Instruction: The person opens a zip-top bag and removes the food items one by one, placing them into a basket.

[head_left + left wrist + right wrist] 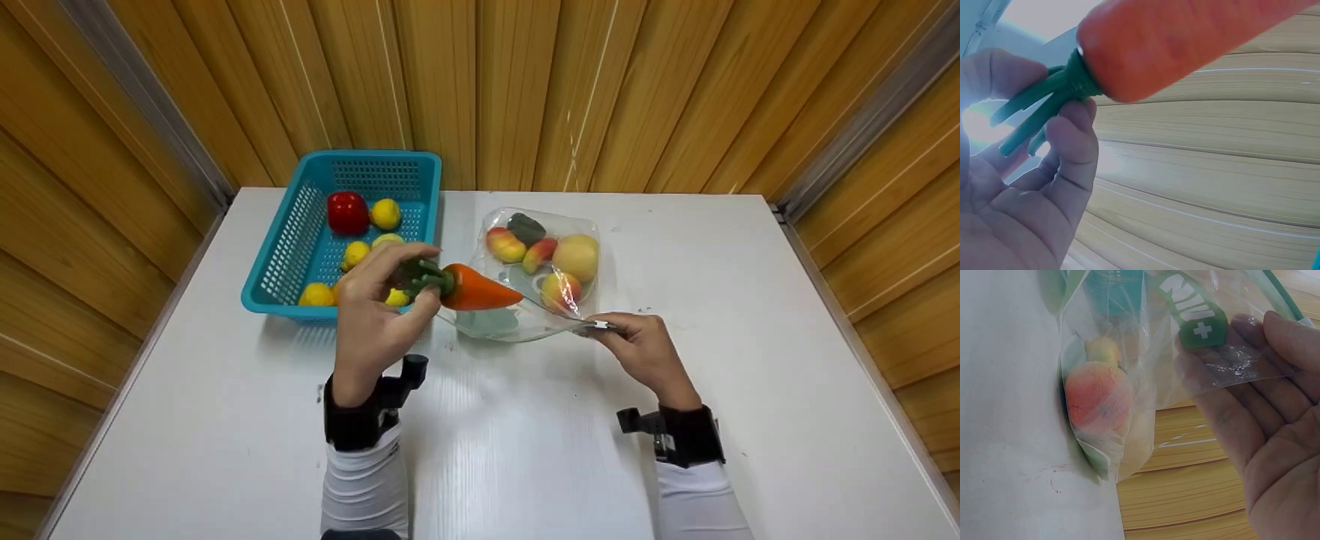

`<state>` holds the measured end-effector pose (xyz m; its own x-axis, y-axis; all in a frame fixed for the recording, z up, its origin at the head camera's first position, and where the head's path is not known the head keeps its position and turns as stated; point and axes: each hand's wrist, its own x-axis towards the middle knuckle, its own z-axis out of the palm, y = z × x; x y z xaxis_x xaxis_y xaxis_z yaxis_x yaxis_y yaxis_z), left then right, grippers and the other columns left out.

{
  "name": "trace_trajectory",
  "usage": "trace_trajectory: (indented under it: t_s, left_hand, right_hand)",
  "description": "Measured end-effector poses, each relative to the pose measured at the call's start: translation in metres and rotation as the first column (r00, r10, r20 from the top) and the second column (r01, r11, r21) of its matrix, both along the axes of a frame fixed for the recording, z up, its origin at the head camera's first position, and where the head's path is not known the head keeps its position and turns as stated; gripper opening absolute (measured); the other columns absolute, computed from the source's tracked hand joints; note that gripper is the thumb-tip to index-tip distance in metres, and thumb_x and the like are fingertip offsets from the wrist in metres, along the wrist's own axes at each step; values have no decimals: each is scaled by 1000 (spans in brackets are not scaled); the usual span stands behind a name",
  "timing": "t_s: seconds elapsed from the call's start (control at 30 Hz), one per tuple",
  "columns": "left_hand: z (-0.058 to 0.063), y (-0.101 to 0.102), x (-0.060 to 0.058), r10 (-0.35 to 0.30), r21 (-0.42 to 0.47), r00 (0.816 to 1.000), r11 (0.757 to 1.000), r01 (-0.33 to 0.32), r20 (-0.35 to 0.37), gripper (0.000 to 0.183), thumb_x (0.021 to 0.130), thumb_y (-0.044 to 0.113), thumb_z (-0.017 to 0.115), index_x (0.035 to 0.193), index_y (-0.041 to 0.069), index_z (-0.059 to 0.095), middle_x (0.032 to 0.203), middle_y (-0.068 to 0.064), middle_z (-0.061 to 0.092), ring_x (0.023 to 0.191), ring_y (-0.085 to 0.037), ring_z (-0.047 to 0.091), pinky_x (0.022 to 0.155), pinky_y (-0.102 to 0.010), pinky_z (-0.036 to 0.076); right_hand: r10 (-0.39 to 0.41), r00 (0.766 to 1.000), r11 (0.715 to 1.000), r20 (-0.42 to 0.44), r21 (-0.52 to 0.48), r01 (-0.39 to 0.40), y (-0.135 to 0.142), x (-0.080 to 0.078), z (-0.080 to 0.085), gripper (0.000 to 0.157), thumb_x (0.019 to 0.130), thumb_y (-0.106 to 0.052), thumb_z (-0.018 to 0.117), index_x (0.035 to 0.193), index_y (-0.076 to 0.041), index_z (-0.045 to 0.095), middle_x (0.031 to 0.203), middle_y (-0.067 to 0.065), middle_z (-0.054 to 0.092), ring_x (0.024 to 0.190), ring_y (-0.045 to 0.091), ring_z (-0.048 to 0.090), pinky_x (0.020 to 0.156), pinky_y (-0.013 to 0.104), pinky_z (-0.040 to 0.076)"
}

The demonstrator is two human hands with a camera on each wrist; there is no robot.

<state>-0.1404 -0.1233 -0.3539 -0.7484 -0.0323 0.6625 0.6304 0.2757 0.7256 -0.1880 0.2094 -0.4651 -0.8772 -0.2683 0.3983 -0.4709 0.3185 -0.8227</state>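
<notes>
Wood-patterned panels (517, 90) line the left, top and right of the frame, around one white worktop (525, 465). One blue plastic basket (367, 155) stands at the upper left, and one clear bag (536, 322) lies to its right near the middle of the frame. Two pale sleeves (365, 484) come in from the bottom edge, each ending in a black wrist strap (351, 420). Of the two hands, the left hand (379, 322) is in front of the basket's lower right corner, its grip pinching one orange carrot (480, 289) by the green stalks; the carrot is held up left of centre, tip pointing right across the bag's near edge. The right hand (641, 345), right of centre, has its grip on that edge, pinched between thumb and fingers. Five pieces of produce show inside the bag: one big pale yellow fruit (575, 255), three red-and-yellow fruits (561, 292) and one dark green piece (526, 229). In the basket are one glossy red piece (348, 213) and at least five yellow fruits (385, 214), some partly hidden by the left hand. Smallest is one white slider (601, 325) at the right hand's fingertips.
</notes>
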Motion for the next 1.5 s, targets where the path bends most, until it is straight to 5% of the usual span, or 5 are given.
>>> trace_trajectory:
  t_s: [0.33,0.53,1.03,1.23,1.5]
  left_hand:
    - [-1,-5,-2,40,160,998,987,-32,-49,30,82,-10,66,112,-9,67,107,-25,65,95,-22,64,85,-29,60]
    - [-4,-10,-10,135,188,991,974,-130,-13,29,83,-10,67,112,-9,66,108,-20,64,98,-22,64,87,-29,60]
    - [-27,-31,-48,378,197,919,898,-393,110,26,86,-5,71,112,-5,68,112,-15,64,101,-18,63,86,-31,60]
    - [-39,-46,-58,489,151,857,846,-511,161,26,88,-3,72,114,-3,69,114,-16,64,105,-20,61,89,-38,60]
    - [-56,-63,-71,700,-8,687,701,-713,195,26,88,1,73,113,-5,67,119,-25,60,117,-37,55,106,-48,47]
  right_hand:
    - [-21,1000,999,0,26,21,0,0,0,15,86,10,73,97,2,81,87,13,79,75,1,65,65,12,48]
    - [-10,1000,1000,1,13,10,-1,0,0,15,86,11,73,97,4,80,89,14,78,79,-1,68,68,12,50]
    - [-36,996,999,79,34,34,0,1,2,16,87,10,73,99,3,80,93,16,78,82,-2,69,72,13,55]
    - [-33,997,999,71,31,31,1,1,1,16,87,12,72,99,4,80,93,17,78,81,-1,68,71,13,54]
    - [-27,998,999,54,27,26,1,1,0,16,87,11,73,99,3,80,93,15,78,82,-1,69,70,13,54]
